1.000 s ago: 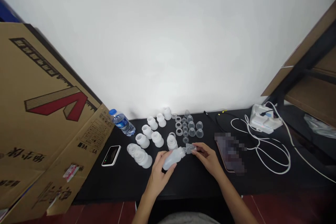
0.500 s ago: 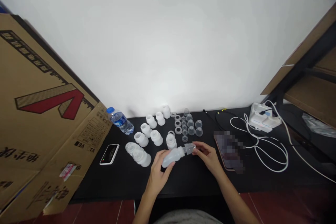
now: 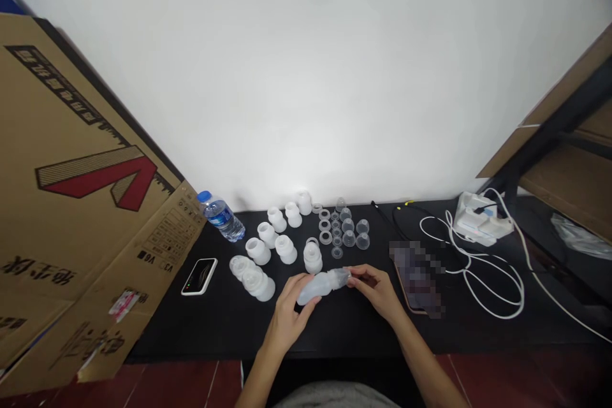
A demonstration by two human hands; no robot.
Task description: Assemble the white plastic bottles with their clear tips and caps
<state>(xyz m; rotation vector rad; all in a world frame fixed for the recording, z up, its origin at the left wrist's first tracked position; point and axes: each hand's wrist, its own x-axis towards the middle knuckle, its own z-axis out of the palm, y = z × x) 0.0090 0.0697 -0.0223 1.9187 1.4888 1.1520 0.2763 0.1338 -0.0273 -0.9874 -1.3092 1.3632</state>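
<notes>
My left hand (image 3: 289,309) grips the wide end of a frosted translucent plastic bottle-shaped part (image 3: 319,287), which lies almost level just above the black table. My right hand (image 3: 376,290) pinches a clear silicone piece (image 3: 340,278) at the part's narrow end, and its fingers hide some of that piece. Close to my left hand stand white translucent flanged plastic parts (image 3: 285,248) in loose rows. Beyond my right hand lie small clear silicone cups (image 3: 356,234) and silicone rings (image 3: 325,227).
A large cardboard sheet (image 3: 90,204) overlaps the table's left side, beside a water bottle (image 3: 220,217) and a small black device (image 3: 199,276). A blurred phone (image 3: 415,277) lies right of my right hand. White cables (image 3: 488,274) lead to a white device (image 3: 480,220).
The clear silicone piece now sits closer along the narrow end of the plastic part, with less of its flared shape showing. Both hands stay nearly in place, and the view has shifted slightly.
</notes>
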